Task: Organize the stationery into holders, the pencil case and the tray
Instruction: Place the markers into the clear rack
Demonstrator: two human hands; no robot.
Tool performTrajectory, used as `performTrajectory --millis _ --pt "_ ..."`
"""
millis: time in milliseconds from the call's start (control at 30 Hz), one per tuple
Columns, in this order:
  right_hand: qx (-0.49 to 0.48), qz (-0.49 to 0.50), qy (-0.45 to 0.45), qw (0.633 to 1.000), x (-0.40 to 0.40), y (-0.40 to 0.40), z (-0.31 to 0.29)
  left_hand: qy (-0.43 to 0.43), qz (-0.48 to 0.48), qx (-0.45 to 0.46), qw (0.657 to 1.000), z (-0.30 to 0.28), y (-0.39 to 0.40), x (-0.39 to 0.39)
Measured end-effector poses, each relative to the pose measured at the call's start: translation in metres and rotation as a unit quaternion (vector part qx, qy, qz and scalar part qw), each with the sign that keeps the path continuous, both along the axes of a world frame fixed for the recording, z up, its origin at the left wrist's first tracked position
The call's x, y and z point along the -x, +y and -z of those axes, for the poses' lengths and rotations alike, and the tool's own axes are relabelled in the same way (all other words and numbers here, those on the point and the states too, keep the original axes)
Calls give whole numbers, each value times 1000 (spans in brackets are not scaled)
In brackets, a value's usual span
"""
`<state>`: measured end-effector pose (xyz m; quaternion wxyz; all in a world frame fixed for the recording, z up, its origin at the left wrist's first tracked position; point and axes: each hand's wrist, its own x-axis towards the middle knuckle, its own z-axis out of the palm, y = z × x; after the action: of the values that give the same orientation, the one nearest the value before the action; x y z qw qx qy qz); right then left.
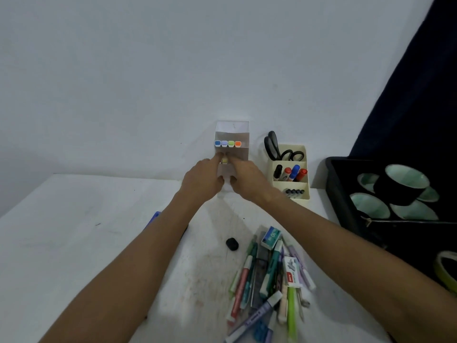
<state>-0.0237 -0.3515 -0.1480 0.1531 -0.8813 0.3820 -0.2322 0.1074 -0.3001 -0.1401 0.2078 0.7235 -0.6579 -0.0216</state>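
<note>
The scene is lit softly and rather dimly, with a cool grey cast over the plain pale wall [148,70], and a brighter patch is seen on the white scuffed surface [74,243] near the lower middle. Faint, diffuse shadows are cast on that surface beneath the two bare forearms, and no hard glare is seen. Straight edges are bowed by the wide-angle lens toward the borders, fine detail is smeared throughout, and the dark blue curtain [420,95] at right is rendered almost black.

- Head view: looks forward and down from the person's head at the table [74,243] and the wall [148,70] behind it, near.
- Only this one view.
</note>
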Motion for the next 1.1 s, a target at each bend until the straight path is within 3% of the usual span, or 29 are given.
performTrajectory --millis 167,400,633,1100 --pt "-9 -39 -10 999 30 33 -10 58 -9 29 998 0 46 15" --pt "-113 -162 225 954 95 85 -10 97 36 -186 977 28 117 39" --pt "-153 -209 286 923 122 108 11 120 62 -337 932 38 161 54" --pt "-128 -219 304 918 113 118 23 163 16 -321 933 47 183 68"
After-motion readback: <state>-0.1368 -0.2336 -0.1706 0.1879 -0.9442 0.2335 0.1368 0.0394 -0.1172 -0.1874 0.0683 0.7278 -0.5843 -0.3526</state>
